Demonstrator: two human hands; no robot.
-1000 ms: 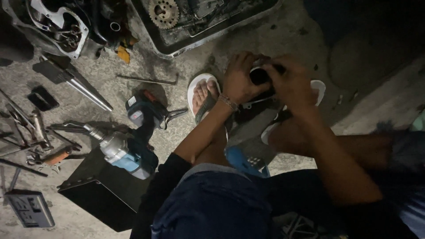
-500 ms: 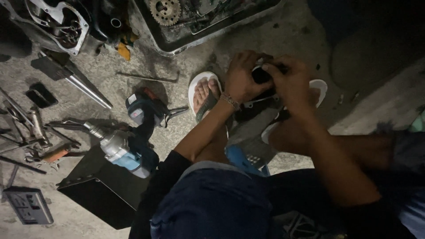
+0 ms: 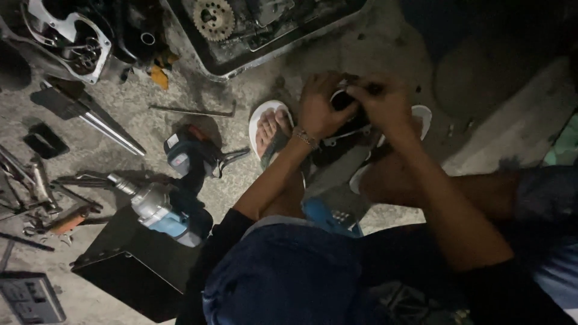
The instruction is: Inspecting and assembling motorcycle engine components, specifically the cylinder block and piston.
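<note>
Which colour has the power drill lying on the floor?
The power drill is blue with a silver front, seen in the head view.

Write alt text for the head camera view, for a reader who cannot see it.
Seen from above, a seated person's left hand and right hand together grip a small dark metal part above their sandalled feet. On the concrete floor to the left lie a blue cordless power tool, scattered hand tools and a tray holding a sprocket.
</note>
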